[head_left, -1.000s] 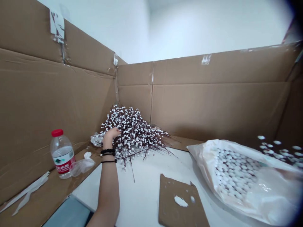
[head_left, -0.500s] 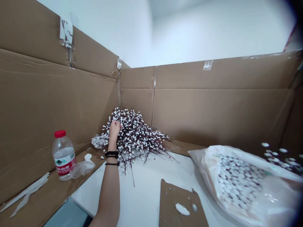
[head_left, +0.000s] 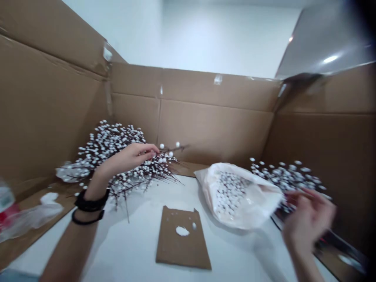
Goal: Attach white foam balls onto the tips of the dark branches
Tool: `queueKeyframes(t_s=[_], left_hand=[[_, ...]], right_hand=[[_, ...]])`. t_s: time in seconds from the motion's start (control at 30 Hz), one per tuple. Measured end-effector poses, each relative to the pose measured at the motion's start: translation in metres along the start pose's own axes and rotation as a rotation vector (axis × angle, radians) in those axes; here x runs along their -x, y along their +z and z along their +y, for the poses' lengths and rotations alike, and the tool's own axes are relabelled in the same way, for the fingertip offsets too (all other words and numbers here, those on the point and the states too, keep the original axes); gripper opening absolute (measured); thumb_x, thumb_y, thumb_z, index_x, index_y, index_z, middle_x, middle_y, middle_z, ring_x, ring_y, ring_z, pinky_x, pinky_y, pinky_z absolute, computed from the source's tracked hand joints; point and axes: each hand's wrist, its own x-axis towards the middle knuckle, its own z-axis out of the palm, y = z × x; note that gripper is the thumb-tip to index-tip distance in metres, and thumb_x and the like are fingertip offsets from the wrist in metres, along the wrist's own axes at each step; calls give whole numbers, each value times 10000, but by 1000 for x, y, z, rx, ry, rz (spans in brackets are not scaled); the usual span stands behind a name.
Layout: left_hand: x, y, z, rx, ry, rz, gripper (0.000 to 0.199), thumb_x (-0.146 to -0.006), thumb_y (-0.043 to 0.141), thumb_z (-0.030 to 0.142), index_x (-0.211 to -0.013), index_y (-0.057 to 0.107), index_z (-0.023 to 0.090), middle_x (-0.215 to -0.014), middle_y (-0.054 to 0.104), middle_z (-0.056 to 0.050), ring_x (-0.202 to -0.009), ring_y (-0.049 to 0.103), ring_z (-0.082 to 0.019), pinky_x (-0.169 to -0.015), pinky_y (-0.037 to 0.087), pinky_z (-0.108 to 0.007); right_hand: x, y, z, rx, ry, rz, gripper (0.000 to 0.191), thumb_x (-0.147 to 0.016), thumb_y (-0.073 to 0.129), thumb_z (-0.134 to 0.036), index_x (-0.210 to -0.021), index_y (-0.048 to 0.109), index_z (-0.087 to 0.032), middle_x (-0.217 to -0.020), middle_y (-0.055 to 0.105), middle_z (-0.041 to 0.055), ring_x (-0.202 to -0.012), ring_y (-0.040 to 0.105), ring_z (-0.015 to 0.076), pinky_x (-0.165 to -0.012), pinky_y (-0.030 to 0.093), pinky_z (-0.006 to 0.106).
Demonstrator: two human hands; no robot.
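My left hand (head_left: 133,156), with dark bands on its wrist, is closed on a thin brown stem with white berries (head_left: 170,154). The stem points right, above the edge of a large pile of white-berry stems (head_left: 108,139). At the right, my right hand (head_left: 307,219) is blurred, its fingers curled together; what they hold, if anything, I cannot make out. It is in front of a second bunch of white-berry stems (head_left: 289,176). Between the hands, a white plastic bag (head_left: 255,203) full of white balls lies open.
A cardboard piece (head_left: 183,250) with a white blob (head_left: 182,231) on it lies on the white tabletop (head_left: 132,243). Cardboard walls (head_left: 205,125) enclose the table. At the left are a bottle (head_left: 7,207), cut by the frame edge, and crumpled clear plastic (head_left: 38,215).
The view has swung right. My left hand has come away from the middle of the pile with a berry stem in it. My right hand has come into view.
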Motion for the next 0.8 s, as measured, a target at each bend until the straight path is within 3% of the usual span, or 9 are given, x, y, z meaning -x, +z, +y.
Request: queueKeyframes(t_s=[0.07,0.1,0.2,0.3,0.47,0.67,0.8], left_hand=[[2,23,5,-119,163,-176,237,-880,468,280,-947,692,239,-906,698,-7,-845,608,-175,-751,428,-249],[5,36,4,-180,243,-232,261,-893,438,243,-954,692,241,-912,698,-15,-859,600,-179,-757,419,-256],[18,74,-12,-265,413,-296,308,-934,383,210,-956,691,221,-839,682,-51,-829,560,-189,-734,399,-277],[33,103,-34,-257,459,-253,310,-955,365,205,-973,675,199,-849,671,-67,-842,537,-187,-752,397,-284],[44,127,-55,-205,448,-278,292,-952,382,210,-1001,669,199,-832,660,-71,-835,523,-193,-762,377,-296],[47,135,-61,-199,461,-424,337,-909,375,118,-1045,654,248,-816,678,-43,-801,541,-196,-753,345,-306],[49,135,-59,-225,450,-515,309,-842,419,74,-906,672,239,-718,656,-32,-726,532,-191,-706,337,-295]], right_hand=[[7,13,-16,-358,-35,-292,271,-933,374,-382,-1060,542,-212,-918,603,86,-810,599,227,-694,506,373],[13,20,-25,-427,-48,-462,258,-933,380,-387,-1014,555,-217,-917,608,80,-806,593,218,-692,498,357],[37,35,-52,-394,-160,-977,220,-931,435,-365,-1045,576,-241,-1045,617,68,-940,575,207,-805,462,336],[59,48,-58,-304,-180,-1325,228,-935,440,-372,-1038,594,-239,-998,639,46,-824,570,179,-707,437,293],[81,65,-35,-313,-78,-1479,221,-909,478,-354,-878,618,-185,-726,589,8,-622,475,133,-551,353,242],[89,68,-27,-321,-39,-1583,149,-865,523,-266,-920,628,-175,-827,635,29,-678,522,137,-575,374,235],[97,70,-25,-335,-53,-1641,125,-856,547,-260,-876,637,-175,-802,643,25,-675,529,141,-580,379,236]])
